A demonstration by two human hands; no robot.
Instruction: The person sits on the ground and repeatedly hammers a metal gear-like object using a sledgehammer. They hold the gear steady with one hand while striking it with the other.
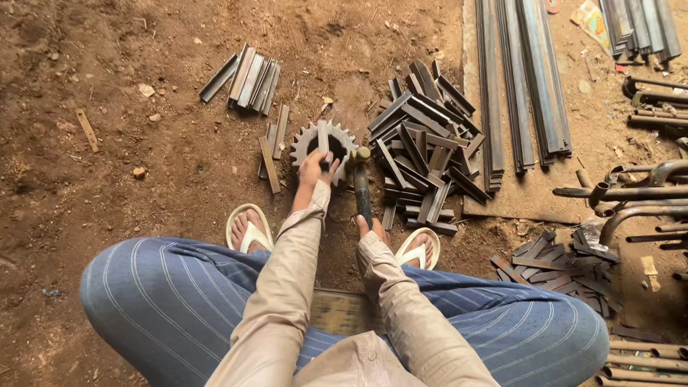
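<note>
A large toothed steel gear (307,137) lies flat on the dirt ground in front of me. My left hand (314,169) holds a short flat metal strip (323,137) upright on the gear's top. Just to the right, my right hand (373,228) grips the dark handle of a hammer (362,188), whose head rests near the gear's right rim. My feet in white sandals (249,231) sit either side of my arms, with my knees in striped blue trousers spread wide.
A heap of short cut metal strips (424,147) lies right of the gear. Smaller bundles of strips (249,77) lie behind and left. Long steel bars (522,79) lie on a mat at the right, with bent pipes (631,193) and more offcuts (566,266).
</note>
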